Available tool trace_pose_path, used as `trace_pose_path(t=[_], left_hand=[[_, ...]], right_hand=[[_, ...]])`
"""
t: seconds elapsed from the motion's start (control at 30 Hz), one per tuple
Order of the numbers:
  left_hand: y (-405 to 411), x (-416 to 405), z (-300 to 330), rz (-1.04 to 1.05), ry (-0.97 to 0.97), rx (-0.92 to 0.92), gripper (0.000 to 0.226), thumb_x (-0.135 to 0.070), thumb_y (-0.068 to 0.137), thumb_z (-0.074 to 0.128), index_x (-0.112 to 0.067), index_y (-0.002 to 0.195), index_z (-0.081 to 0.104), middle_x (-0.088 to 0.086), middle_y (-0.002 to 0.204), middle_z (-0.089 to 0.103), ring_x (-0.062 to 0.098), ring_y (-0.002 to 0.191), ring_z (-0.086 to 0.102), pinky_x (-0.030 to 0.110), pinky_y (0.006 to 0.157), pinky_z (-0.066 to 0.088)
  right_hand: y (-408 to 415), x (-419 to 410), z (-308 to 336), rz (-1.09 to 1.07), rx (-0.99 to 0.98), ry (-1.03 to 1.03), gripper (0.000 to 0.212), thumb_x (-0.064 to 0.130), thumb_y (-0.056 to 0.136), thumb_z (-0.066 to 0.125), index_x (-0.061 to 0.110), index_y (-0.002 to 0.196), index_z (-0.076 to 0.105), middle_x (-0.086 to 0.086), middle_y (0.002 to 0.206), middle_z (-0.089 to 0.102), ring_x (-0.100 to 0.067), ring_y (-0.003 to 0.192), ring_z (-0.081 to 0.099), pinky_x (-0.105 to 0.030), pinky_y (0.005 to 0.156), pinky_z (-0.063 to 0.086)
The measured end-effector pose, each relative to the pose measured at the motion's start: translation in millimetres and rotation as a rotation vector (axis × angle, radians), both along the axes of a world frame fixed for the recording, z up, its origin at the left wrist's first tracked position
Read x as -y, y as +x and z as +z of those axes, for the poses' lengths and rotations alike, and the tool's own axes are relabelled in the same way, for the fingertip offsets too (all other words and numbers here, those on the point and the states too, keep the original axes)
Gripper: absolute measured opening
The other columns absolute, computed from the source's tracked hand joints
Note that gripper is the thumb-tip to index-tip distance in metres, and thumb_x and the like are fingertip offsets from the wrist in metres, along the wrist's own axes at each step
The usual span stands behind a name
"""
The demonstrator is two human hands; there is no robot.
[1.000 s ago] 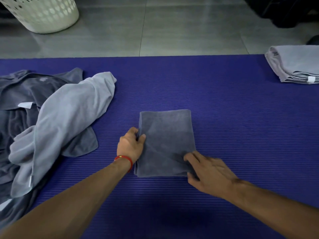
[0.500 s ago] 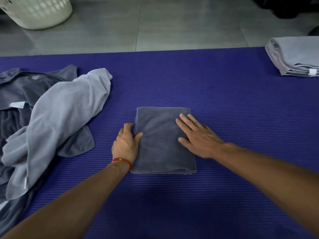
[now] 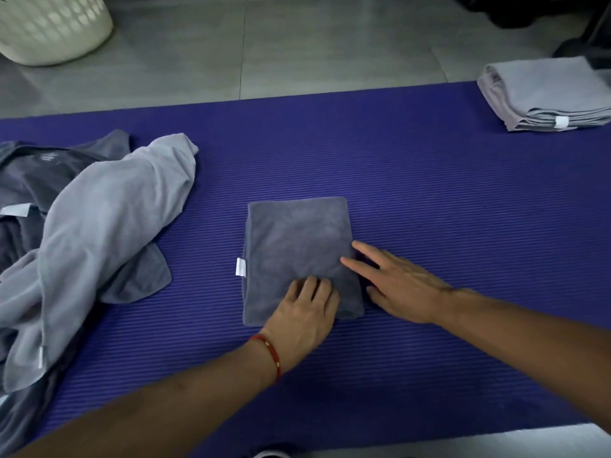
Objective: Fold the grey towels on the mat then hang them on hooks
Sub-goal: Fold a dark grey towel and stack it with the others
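A dark grey towel (image 3: 297,246), folded into a small rectangle with a white tag on its left edge, lies in the middle of the purple mat (image 3: 429,200). My left hand (image 3: 304,315) rests on the towel's near part with its fingers bent against the cloth. My right hand (image 3: 396,285) lies flat at the towel's right edge, fingers straight and spread, fingertips touching the cloth. A heap of unfolded grey towels (image 3: 89,236) covers the mat's left side. A stack of folded light grey towels (image 3: 549,94) sits at the mat's far right corner.
A white perforated laundry basket (image 3: 49,24) stands on the grey tiled floor (image 3: 297,44) beyond the mat at the far left. Dark objects sit at the top right corner. No hooks are in view.
My left hand moved from the towel's left edge onto its near part. My right hand slid off the towel's top toward its right edge. The white tag now shows on the left.
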State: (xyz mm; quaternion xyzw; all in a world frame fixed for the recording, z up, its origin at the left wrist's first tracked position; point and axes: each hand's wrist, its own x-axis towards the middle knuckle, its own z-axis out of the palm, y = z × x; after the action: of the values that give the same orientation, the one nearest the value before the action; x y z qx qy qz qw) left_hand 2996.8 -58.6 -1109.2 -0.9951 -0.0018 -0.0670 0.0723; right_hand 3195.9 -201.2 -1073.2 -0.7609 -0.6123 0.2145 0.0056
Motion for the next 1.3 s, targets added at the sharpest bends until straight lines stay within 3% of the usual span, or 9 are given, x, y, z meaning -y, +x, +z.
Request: trace_pose_path(t=[0.1,0.23,0.33,0.43,0.57,0.67,0.87,1.03,1.3], left_hand=[[3,2,-1,0.08,0.15,-0.094,0.039,-0.006,0.101,0.03,0.004,0.124,0.061,0.023,0.117,0.061,0.037,0.108,0.061,0.041,0.085,0.058],[17,-17,43,0.147,-0.04,-0.19,0.02,-0.006,0.07,0.075,-0.005,0.09,0.07,0.014,0.082,0.068,0.032,0.073,0.068,0.034,0.049,0.056],[37,-40,105,0.27,-0.32,-0.228,0.023,-0.023,0.088,0.06,-0.014,0.109,0.062,0.012,0.097,0.07,0.037,0.084,0.068,0.039,0.066,0.053],[85,-72,181,0.412,-0.64,-0.248,0.015,-0.033,0.09,0.054,-0.02,0.095,0.058,0.003,0.088,0.067,0.03,0.086,0.065,0.035,0.071,0.047],[151,-83,280,0.601,-1.16,-0.251,0.014,-0.02,0.093,0.06,-0.014,0.102,0.069,0.008,0.097,0.076,0.024,0.092,0.073,0.04,0.084,0.061],[187,-67,355,0.56,-1.622,-0.261,0.02,-0.008,0.1,0.053,-0.005,0.115,0.065,0.016,0.11,0.074,0.027,0.1,0.073,0.037,0.087,0.061],[245,-50,459,0.477,-1.876,-0.203,0.017,-0.003,0.097,0.052,-0.003,0.106,0.066,0.016,0.094,0.074,0.023,0.077,0.072,0.032,0.071,0.061],[279,-40,435,0.612,-1.897,-0.177,0.028,-0.005,0.1,0.048,0.004,0.123,0.06,0.02,0.1,0.073,0.025,0.079,0.072,0.034,0.065,0.062],[378,-4,358,0.746,-1.977,-0.277,0.024,-0.031,0.108,0.043,-0.041,0.13,0.048,0.002,0.123,0.07,0.032,0.104,0.071,0.068,0.079,0.054]], right_hand=[[1,0,8,-0.01,-0.022,-0.032,0.073,0.028,0.104,0.047,0.034,0.163,0.004,0.007,0.168,-0.014,-0.021,0.151,0.021,-0.04,0.117,0.038],[10,1,15,-0.162,-0.149,-0.026,0.076,0.022,0.101,0.054,0.033,0.162,0.01,0.007,0.169,-0.006,-0.015,0.155,0.012,-0.028,0.12,0.028],[35,-8,26,-0.389,-0.3,0.053,0.075,0.02,0.098,0.061,0.026,0.16,0.021,0.002,0.165,0.021,-0.013,0.151,0.026,-0.017,0.115,0.021],[83,-17,62,-0.644,-0.495,0.03,0.066,0.031,0.097,0.063,0.033,0.154,0.03,0.001,0.144,0.052,-0.017,0.127,0.056,-0.029,0.109,0.042],[132,-13,135,-0.858,-0.824,-0.018,0.027,0.038,0.102,0.056,0.028,0.125,0.046,-0.003,0.12,0.059,-0.02,0.101,0.067,-0.037,0.084,0.056],[144,-2,183,-1.044,-1.059,0.115,0.04,0.052,0.095,0.063,0.015,0.108,0.059,-0.01,0.105,0.064,-0.021,0.088,0.066,-0.043,0.081,0.057],[143,35,280,-1.181,-1.891,0.645,0.058,0.057,0.097,0.052,0.012,0.129,0.071,-0.013,0.131,0.068,-0.035,0.125,0.062,-0.047,0.11,0.043],[167,66,303,-1.343,-1.633,0.681,0.042,0.038,0.095,0.063,0.01,0.126,0.07,-0.014,0.119,0.073,-0.034,0.107,0.071,-0.046,0.098,0.053],[289,113,290,-1.366,-1.451,0.561,0.031,0.035,0.099,0.063,0.032,0.13,0.062,-0.002,0.118,0.075,-0.023,0.104,0.074,-0.038,0.083,0.06]])
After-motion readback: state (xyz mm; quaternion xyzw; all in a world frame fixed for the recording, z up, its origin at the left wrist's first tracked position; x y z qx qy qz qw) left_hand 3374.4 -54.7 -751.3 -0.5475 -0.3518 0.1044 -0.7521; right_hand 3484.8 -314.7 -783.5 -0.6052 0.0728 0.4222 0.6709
